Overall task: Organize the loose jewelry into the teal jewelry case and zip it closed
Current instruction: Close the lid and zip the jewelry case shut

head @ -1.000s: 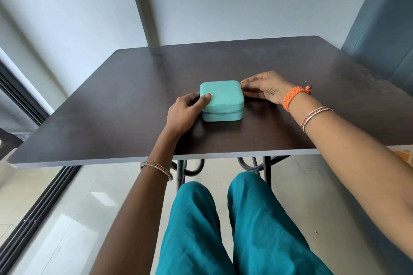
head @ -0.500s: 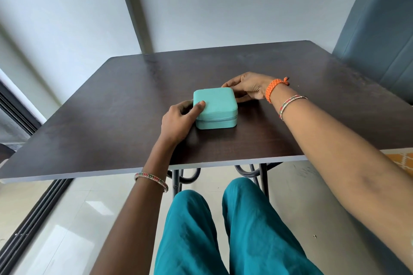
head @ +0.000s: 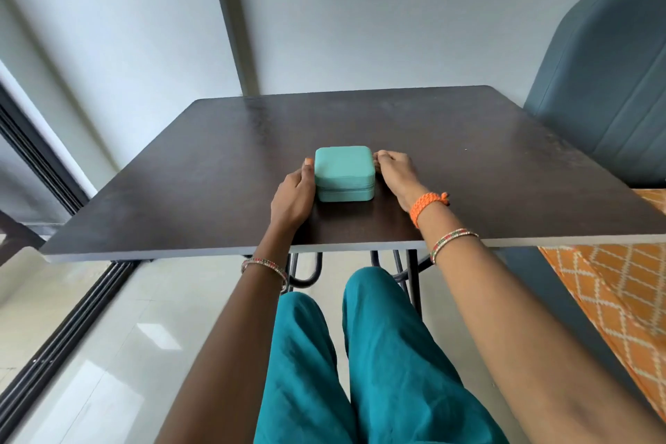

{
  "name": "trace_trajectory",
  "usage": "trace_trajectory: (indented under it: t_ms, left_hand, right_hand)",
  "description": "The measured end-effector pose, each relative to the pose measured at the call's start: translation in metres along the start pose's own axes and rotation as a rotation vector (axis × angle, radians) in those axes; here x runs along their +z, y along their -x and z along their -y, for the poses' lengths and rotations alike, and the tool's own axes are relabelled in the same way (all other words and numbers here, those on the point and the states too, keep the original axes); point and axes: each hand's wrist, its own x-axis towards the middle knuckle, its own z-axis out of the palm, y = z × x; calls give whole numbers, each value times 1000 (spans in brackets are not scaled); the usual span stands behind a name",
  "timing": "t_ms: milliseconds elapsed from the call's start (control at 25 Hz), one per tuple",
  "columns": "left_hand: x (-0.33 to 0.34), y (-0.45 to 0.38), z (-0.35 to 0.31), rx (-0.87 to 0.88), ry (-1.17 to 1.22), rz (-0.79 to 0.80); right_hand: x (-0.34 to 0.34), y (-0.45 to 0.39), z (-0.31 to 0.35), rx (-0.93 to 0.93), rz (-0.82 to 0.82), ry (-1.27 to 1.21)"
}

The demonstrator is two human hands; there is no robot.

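Note:
The teal jewelry case (head: 344, 166) sits with its lid down on the dark table (head: 468, 155), near the front edge. Its zipper seam runs along the front side. My left hand (head: 292, 195) rests on the table against the case's left side, with the thumb lying straight along it. On the other side, my right hand (head: 396, 173) lies on the table with its fingertips touching the case near the back right corner. Both wrists wear beaded bangles, and the right one also has an orange braided band (head: 427, 204).
A grey-blue padded chair (head: 605, 90) stands at the table's far right corner. Orange patterned fabric (head: 620, 292) lies low on the right. A dark sliding-door track (head: 72, 317) runs along the floor on the left. My knees in teal trousers are under the table edge.
My left thumb came off the lid and now lies along the case's left side. My right hand drew back from the far corner to the right side. The view tilted up.

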Motion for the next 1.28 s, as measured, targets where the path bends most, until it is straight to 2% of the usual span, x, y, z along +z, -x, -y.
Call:
trace_trajectory:
  t_ms: [80, 240, 440, 560, 720, 920, 1160, 1280]
  left_hand:
    - [3, 13, -8, 17, -23, 26]
    - [7, 21, -13, -5, -7, 31]
    - [-1, -3, -13, -33, 330, -45]
    - [-27, -51, -6, -60, 386, -132]
    - [-67, -124, 13, -94, 429, -201]
    - [-86, -233, 66, -119, 338, -218]
    - [-85, -302, 94, -110, 155, -310]
    - [-95, -316, 92, -154, 105, -274]
  right_hand:
    - [-6, 31, 2, -29, -54, 76]
    - [-7, 61, -4, -68, 19, -24]
    - [23, 39, 14, 140, 76, -561]
    - [57, 8, 44, 131, 153, -673]
    - [116, -51, 82, 109, 239, -653]
    - [189, -133, 95, 180, 386, -704]
    - [236, -202, 100, 169, 404, -637]
    - [250, -218, 98, 162, 369, -519]
